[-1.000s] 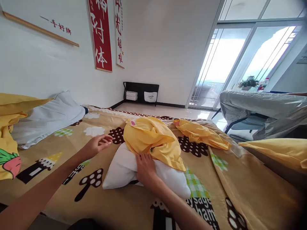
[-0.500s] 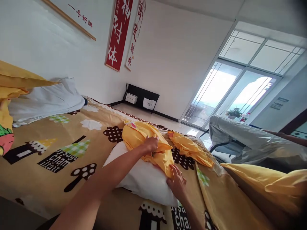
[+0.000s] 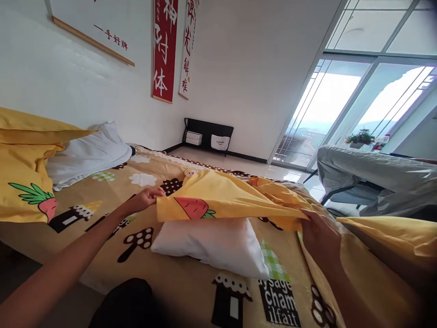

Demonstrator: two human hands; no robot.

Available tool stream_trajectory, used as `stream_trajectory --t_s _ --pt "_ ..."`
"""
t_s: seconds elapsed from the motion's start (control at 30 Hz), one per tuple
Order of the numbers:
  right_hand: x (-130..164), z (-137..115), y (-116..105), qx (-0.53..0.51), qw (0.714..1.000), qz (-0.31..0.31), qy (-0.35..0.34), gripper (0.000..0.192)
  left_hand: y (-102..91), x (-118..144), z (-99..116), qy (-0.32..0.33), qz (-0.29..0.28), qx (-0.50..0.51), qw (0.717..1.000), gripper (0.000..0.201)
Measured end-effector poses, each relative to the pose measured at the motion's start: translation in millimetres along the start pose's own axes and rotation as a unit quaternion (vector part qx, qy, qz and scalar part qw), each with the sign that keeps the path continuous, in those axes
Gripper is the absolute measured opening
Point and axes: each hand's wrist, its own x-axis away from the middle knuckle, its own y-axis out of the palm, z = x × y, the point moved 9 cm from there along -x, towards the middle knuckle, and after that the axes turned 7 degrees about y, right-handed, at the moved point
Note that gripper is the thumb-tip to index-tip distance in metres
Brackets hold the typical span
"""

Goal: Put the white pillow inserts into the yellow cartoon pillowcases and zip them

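Observation:
A yellow pillowcase [image 3: 225,200] with a carrot print is stretched wide above a bare white pillow [image 3: 211,243]. My left hand [image 3: 145,199] pinches its left corner and my right hand [image 3: 319,234] grips its right edge. The pillow lies flat on a tan bedspread [image 3: 191,291] printed with mushrooms and houses. Another bunched yellow pillowcase [image 3: 276,189] shows just behind the stretched one.
A yellow-covered pillow [image 3: 27,177] and a white pillow [image 3: 88,155] lie at the left. Another yellow pillow [image 3: 392,234] sits at the right edge. A grey-covered chair [image 3: 372,177] stands beyond the bed, with glass doors behind and a black low shelf [image 3: 208,136] at the wall.
The crumpled pillowcase has been pulled off the pillow's top and spread out flat between both hands. My left hand moved left, my right hand moved right.

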Motion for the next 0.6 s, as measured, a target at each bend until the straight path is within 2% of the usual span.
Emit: stream_trajectory --t_s 0.07,0.13,0.2,0.27,0.37,0.43,0.5,0.6 --pt "10.5 -19.1 1.6 -0.030 0.995 -0.080 -0.053 0.030 10.6 17.9 -13.0 0.001 -0.036 -0.029 0.999 0.032" --pt "38.5 -32.1 10.0 -0.063 0.976 -0.186 -0.089 0.031 18.8 34.8 -27.6 -0.007 -0.075 -0.047 0.996 0.033" --pt "73.3 -36.0 16.9 -0.085 0.951 -0.286 -0.084 0.032 23.8 49.0 -38.5 -0.013 -0.099 -0.068 0.993 0.035" --pt "101.2 -35.9 16.1 -0.095 0.930 -0.349 -0.065 0.032 24.8 58.4 -41.4 -0.010 -0.086 -0.111 0.990 0.035" --pt "115.7 -39.4 3.3 -0.103 0.920 -0.374 -0.059 0.029 27.9 66.5 -27.2 0.030 -0.026 -0.213 0.976 0.037" --pt "115.2 -44.3 -1.5 -0.104 0.917 -0.381 -0.058 0.028 39.6 72.0 -13.2 0.071 -0.016 -0.272 0.960 0.053" --pt "114.6 -50.3 -0.4 -0.105 0.915 -0.386 -0.050 0.029 56.5 78.1 -2.8 0.104 -0.046 -0.294 0.949 0.059" --pt "119.0 -58.3 6.7 -0.110 0.907 -0.404 -0.040 0.036 68.7 85.2 11.0 0.114 -0.101 -0.233 0.960 0.037"
